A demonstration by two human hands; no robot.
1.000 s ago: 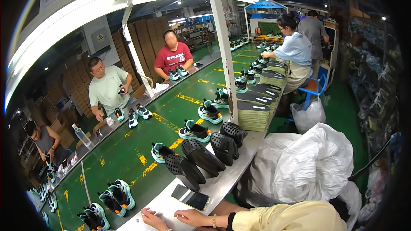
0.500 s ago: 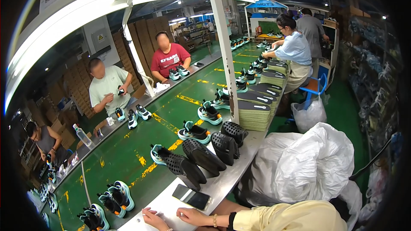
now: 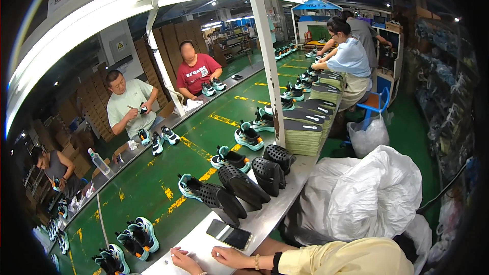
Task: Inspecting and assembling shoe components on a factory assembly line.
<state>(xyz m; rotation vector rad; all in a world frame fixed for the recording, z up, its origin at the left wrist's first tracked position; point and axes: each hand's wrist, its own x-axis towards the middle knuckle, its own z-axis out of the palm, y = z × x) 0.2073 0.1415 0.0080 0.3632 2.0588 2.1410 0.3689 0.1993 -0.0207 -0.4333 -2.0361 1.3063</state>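
My left hand (image 3: 185, 261) rests on the white sheet at the near end of the bench, fingers stretched out and nothing in them. Beside it, my right hand (image 3: 229, 256) lies with its fingers curled in, holding nothing that I can see. A beaded bracelet (image 3: 256, 262) and a dark band circle my right wrist, below a pale yellow sleeve (image 3: 344, 258). Just beyond my right hand a smartphone (image 3: 228, 235) lies flat with a dark screen. Past it stand several black perforated clog-like pieces (image 3: 239, 186), tilted along the bench edge.
A green conveyor belt (image 3: 147, 173) carries black-and-teal sneakers (image 3: 143, 231). Stacked grey-and-green insoles (image 3: 301, 137) stand by a white post (image 3: 265, 46). Large white plastic bags (image 3: 374, 188) sit at right. Across the belt, co-workers handle shoes; another person in light blue (image 3: 351, 53) works farther up.
My hands stay almost still. Across the belt, the person in red has bent the head down over the shoes. At the far end, the person in grey leans left toward the belt.
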